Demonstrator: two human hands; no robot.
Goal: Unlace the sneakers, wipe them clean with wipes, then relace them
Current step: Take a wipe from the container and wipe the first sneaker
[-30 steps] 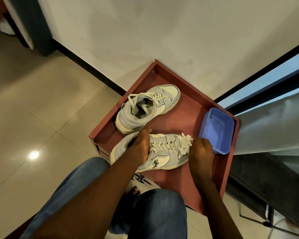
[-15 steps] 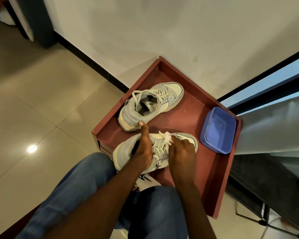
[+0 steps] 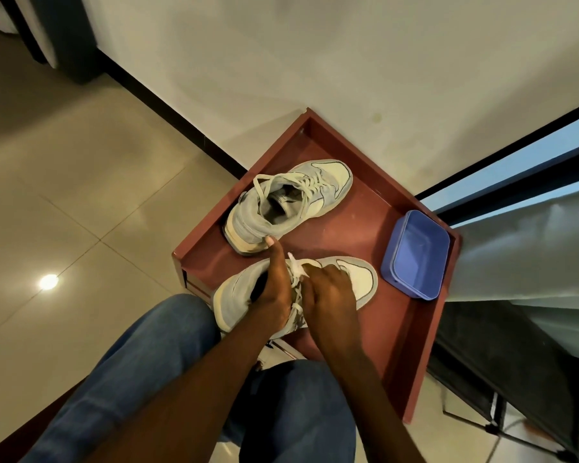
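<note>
Two pale grey-blue sneakers lie in a red-brown tray (image 3: pixel 411 355). The far sneaker (image 3: pixel 291 202) is laced, its opening facing me. The near sneaker (image 3: pixel 355 279) lies across the tray in front of my knees. My left hand (image 3: pixel 274 292) grips the near sneaker at its collar, thumb stretched out toward the far sneaker's heel. My right hand (image 3: pixel 331 295) presses a white wipe (image 3: pixel 296 267) onto the laces at mid-shoe; only a corner of the wipe shows between my hands.
A blue plastic tub (image 3: pixel 415 255) stands in the tray's right corner, close to the near sneaker's toe. A white wall with a dark skirting runs behind the tray. Tiled floor lies to the left. My jeans-clad knees (image 3: pixel 168 365) fill the bottom.
My right hand with the wipe has slid from the near sneaker's toe back along the laces to the middle. My left hand stays on the collar.
</note>
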